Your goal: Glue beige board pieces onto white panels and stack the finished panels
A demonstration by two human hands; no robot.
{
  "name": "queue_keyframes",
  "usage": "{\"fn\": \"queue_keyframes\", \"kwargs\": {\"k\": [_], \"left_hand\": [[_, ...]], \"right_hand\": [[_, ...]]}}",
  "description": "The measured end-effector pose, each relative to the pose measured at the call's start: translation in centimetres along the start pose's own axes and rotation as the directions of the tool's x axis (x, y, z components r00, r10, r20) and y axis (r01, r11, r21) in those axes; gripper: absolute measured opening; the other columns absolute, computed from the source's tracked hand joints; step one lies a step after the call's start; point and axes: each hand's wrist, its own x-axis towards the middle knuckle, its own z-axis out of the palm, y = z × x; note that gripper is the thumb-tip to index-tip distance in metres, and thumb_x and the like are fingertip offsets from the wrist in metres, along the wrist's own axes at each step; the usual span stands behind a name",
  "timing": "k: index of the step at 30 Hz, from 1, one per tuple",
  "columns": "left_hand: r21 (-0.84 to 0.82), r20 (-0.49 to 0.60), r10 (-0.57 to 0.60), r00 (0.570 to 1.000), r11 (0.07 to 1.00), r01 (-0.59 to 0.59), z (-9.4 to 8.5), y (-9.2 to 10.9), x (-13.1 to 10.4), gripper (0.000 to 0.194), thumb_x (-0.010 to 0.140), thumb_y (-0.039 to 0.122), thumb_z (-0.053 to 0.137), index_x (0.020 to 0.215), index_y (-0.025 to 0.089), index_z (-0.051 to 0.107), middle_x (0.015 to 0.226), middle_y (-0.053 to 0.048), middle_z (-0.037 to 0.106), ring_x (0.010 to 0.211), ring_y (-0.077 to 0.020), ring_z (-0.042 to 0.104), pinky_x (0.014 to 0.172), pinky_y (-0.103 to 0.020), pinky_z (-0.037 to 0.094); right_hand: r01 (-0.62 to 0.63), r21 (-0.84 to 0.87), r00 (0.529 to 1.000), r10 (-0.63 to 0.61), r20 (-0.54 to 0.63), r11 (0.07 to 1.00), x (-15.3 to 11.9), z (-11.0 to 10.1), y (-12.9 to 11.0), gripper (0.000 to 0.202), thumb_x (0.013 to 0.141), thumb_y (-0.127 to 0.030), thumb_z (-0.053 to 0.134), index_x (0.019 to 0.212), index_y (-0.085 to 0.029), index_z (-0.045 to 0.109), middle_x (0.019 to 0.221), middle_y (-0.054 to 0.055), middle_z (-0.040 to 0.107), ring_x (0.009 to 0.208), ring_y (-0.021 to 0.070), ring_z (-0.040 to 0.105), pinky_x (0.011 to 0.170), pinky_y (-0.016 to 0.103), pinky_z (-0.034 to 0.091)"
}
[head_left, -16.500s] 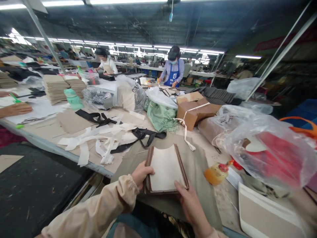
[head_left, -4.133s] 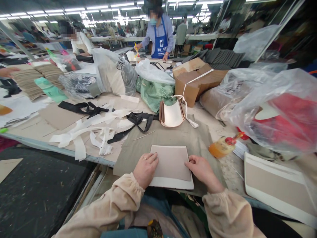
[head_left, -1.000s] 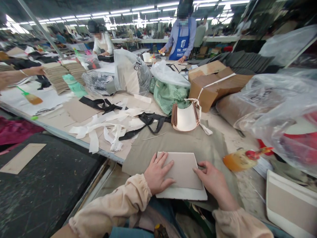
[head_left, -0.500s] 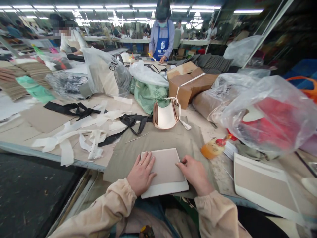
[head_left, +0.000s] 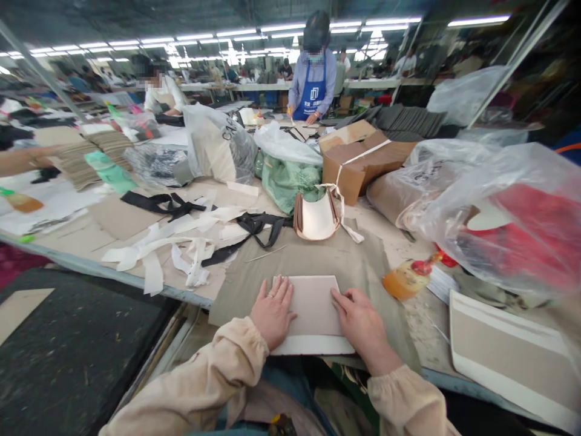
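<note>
A taupe panel (head_left: pixel 314 306) lies on a larger white piece (head_left: pixel 313 346), whose border shows mainly along the near edge. Both rest on a grey-green cloth (head_left: pixel 242 278) at the table's front edge. My left hand (head_left: pixel 273 310) lies flat on the panel's left side, fingers spread, a ring on one finger. At the panel's right edge, my right hand (head_left: pixel 362 324) touches the surface with bent fingers close together; whether something small is between its fingertips is hidden. Beyond the panel stands a bundle of curved cream pieces (head_left: pixel 316 219) with a white tie.
An orange glue bottle (head_left: pixel 405 280) lies right of my right hand, near another taupe and white panel (head_left: pixel 508 345). White strips (head_left: pixel 154 266) and black strips (head_left: pixel 261 230) lie left. Plastic bags, a cardboard box (head_left: pixel 347 169) and a person in a blue apron (head_left: pixel 314 91) are beyond.
The view has turned left, so things appear further right. My right hand has moved slightly inward over the panel's right edge. My left hand stays flat on it.
</note>
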Motion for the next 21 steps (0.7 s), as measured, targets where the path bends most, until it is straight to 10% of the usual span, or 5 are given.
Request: {"fn": "queue_keyframes", "kwargs": {"k": [9, 21], "left_hand": [[-0.092, 0.053, 0.117, 0.992, 0.989, -0.112, 0.0, 5.9, 0.3, 0.056, 0.089, 0.035, 0.036, 0.135, 0.004, 0.035, 0.145, -0.021, 0.026, 0.134, -0.0314, 0.022, 0.107, -0.046, 0.023], [-0.085, 0.001, 0.044, 0.999, 0.995, -0.044, 1.2, 0.2, -2.5, 0.08, 0.082, 0.064, 0.036, 0.14, 0.009, 0.028, 0.149, -0.016, 0.016, 0.138, -0.0282, 0.009, 0.11, -0.045, 0.018]], "right_hand": [[0.1, -0.065, 0.992, -0.105, -0.077, 0.993, -0.2, 1.6, 0.6, 0.033, 0.088, -0.021, 0.041, 0.113, -0.024, 0.063, 0.097, 0.009, 0.052, 0.085, 0.0192, 0.05, 0.076, 0.029, 0.044], [0.113, -0.044, 0.988, -0.117, -0.099, 0.993, -0.3, 1.4, 0.5, 0.033, 0.091, -0.025, 0.041, 0.117, -0.019, 0.06, 0.096, 0.01, 0.05, 0.087, 0.0201, 0.048, 0.08, 0.031, 0.043]]}}
